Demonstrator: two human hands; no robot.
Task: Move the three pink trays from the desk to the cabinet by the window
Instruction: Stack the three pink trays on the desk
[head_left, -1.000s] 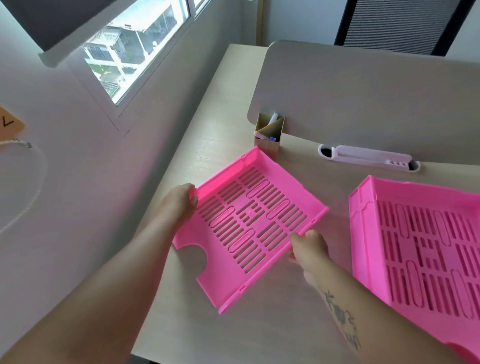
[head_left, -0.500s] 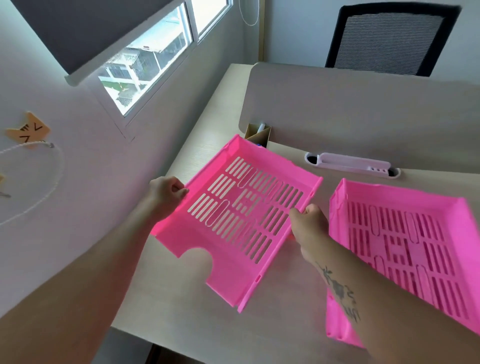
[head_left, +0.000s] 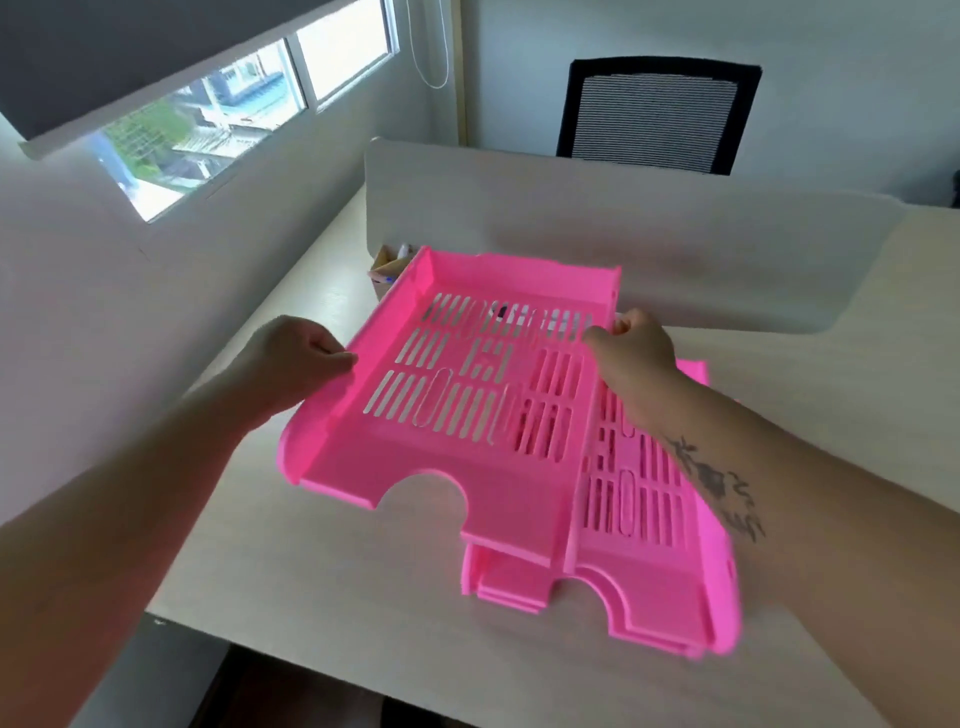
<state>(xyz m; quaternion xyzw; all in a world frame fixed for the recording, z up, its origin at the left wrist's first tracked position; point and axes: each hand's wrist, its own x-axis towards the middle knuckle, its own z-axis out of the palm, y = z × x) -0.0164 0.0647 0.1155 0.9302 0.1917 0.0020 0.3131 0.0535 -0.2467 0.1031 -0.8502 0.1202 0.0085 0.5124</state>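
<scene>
I hold one slotted pink tray (head_left: 457, 467) in the air above the desk, its notched front edge toward me. My left hand (head_left: 296, 358) grips its left wall and my right hand (head_left: 631, 353) grips its right wall. The held tray partly overlaps a second pink tray (head_left: 654, 597) that lies on the desk at the right. Under that one a further pink edge (head_left: 511, 592) shows, so it seems to rest on another tray. No cabinet is in view.
The pale wooden desk (head_left: 322, 582) has a grey divider panel (head_left: 675, 244) along its back. A small cardboard pen holder (head_left: 387, 265) stands behind the held tray. A black mesh chair (head_left: 660, 114) sits beyond the panel. The window (head_left: 218, 124) is on the left wall.
The held tray has been lifted and swung to the right, from beside the other tray to partly over it. Its notch now faces me squarely. The camera view has tilted up.
</scene>
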